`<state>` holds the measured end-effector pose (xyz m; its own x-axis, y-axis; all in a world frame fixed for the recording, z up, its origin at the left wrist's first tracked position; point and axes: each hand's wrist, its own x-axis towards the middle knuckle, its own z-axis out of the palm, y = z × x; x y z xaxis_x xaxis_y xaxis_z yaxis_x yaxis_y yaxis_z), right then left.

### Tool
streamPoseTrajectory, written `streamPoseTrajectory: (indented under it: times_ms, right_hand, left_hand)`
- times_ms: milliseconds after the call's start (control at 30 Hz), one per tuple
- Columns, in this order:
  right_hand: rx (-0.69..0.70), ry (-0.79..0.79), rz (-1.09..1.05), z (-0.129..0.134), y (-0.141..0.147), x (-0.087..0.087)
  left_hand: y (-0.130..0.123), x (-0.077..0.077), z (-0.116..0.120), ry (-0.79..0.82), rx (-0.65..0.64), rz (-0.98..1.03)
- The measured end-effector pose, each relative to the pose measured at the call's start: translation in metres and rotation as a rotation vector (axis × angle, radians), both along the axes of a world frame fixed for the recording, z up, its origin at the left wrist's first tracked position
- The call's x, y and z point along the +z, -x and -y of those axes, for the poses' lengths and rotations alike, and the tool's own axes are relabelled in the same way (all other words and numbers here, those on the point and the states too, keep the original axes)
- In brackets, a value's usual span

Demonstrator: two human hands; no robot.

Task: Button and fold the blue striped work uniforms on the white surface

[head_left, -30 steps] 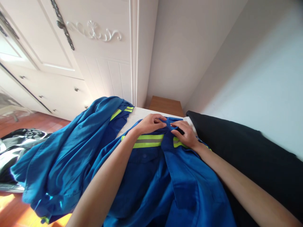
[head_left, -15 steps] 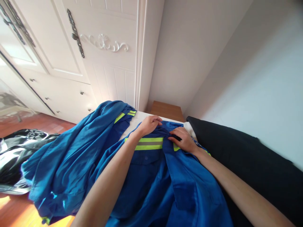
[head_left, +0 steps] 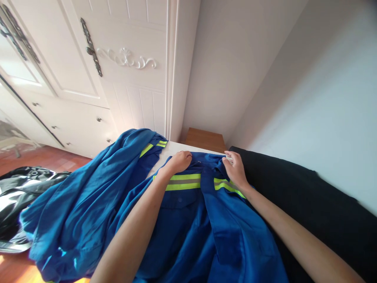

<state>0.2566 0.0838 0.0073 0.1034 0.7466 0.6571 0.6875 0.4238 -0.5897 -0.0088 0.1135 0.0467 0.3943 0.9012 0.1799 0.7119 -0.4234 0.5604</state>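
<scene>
A blue jacket (head_left: 179, 216) with yellow-green and grey reflective bands lies front up on a white surface (head_left: 176, 149). My left hand (head_left: 180, 161) is closed on the left side of its collar. At the right side of the collar, my right hand (head_left: 235, 167) has its thumb and fingers curled at the fabric edge; whether they grip it is hard to tell. Another blue garment (head_left: 85, 200) with similar bands is bunched to the left.
A black cloth-covered form (head_left: 303, 196) runs along the right by the wall. Behind stand a white wardrobe (head_left: 135, 90) and a small wooden piece (head_left: 205, 138). A black and clear bag (head_left: 17, 204) sits on the floor at left.
My right hand has moved up and outward from the jacket's front to the collar's right side, uncovering the right reflective band. My left hand has closed more on the collar. The view has shifted slightly.
</scene>
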Motion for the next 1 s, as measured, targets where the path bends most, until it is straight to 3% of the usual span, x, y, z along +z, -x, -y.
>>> streamPoseTrajectory:
  times_ms: [67,200,333,500,600,767,1000]
  right_hand:
    - [0.044,0.099,-0.127,-0.010,-0.011,-0.011]
    - [0.135,0.218,-0.193,-0.021,-0.020,-0.023]
    - [0.176,0.274,-0.231,-0.021,-0.017,-0.021]
    - [0.184,0.341,-0.274,-0.016,-0.017,-0.008]
    - [0.176,0.358,-0.335,-0.012,-0.017,0.006]
    - [0.185,0.394,-0.579,-0.009,-0.021,0.027]
    - [0.190,0.428,-0.636,-0.008,-0.021,0.032]
  left_hand:
    - [0.001,-0.002,-0.002,0.034,0.024,-0.019]
    - [0.003,-0.001,-0.002,-0.026,0.201,-0.026]
    - [0.006,0.001,-0.001,-0.129,0.299,-0.094]
    - [0.010,-0.011,-0.007,-0.029,0.244,-0.202]
    - [0.010,-0.017,-0.012,0.031,0.236,-0.103]
    - [0.009,-0.013,-0.017,0.083,0.347,0.130]
    - [0.011,-0.014,-0.024,0.118,0.325,0.514]
